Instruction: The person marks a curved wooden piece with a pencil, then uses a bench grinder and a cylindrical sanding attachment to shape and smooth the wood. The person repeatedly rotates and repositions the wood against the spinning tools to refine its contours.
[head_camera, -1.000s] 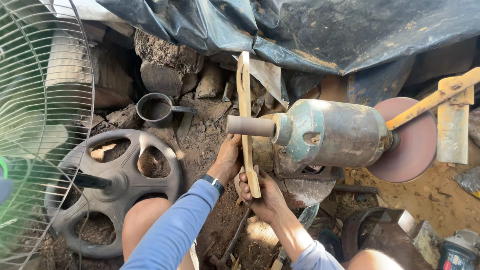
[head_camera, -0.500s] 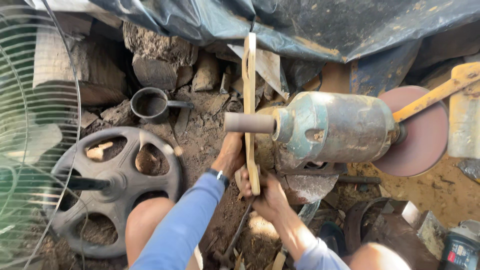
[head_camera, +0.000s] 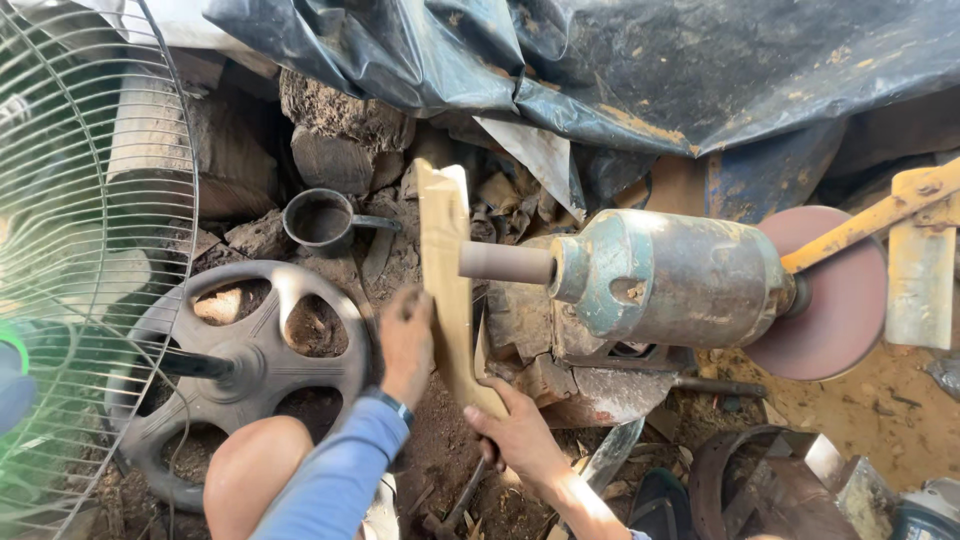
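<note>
A flat, pale wooden piece stands nearly upright in front of a sanding drum on the shaft of a green-grey motor. My left hand, in a blue sleeve with a wristband, presses on the wood's left edge near its middle. My right hand grips the wood's lower end. The wood's right face sits at the drum's tip. A reddish sanding disc is mounted on the motor's far end.
A wire fan guard fills the left. A black wheel-shaped weight lies by my bare knee. A small dark pot sits among rocks. Dark tarp hangs above; a yellow bar and scrap metal lie right.
The wood piece has shifted left and tilted slightly. My left hand moved from under the drum to the wood's left edge. The view has drawn closer.
</note>
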